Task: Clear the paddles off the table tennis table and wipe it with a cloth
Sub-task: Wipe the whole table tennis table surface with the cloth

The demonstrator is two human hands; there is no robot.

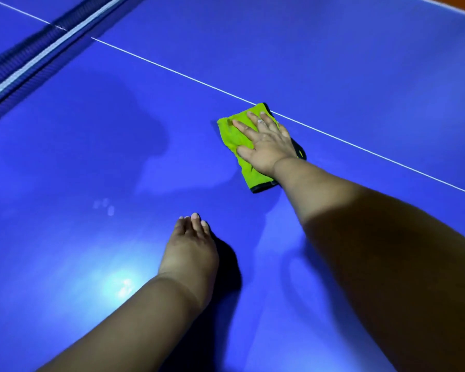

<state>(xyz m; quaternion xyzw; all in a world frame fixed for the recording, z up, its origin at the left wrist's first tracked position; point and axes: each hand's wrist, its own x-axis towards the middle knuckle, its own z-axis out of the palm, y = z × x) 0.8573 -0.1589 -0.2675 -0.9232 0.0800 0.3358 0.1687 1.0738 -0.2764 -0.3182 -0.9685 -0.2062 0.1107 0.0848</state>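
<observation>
A folded green cloth with a dark edge (232, 136) lies flat on the blue table tennis table (91, 143), just beside the white centre line. My right hand (265, 146) presses down on the cloth with straight, spread fingers, the arm stretched far forward. Nearer to me, my left hand (189, 248) rests on the bare table top, fingers straight and together. No paddle is in view.
The net (38, 47) with its white top band runs across the upper left corner. The white centre line (172, 72) crosses the table diagonally. A table edge and an orange floor strip (459, 4) show at the top right. Light glare sits at lower left.
</observation>
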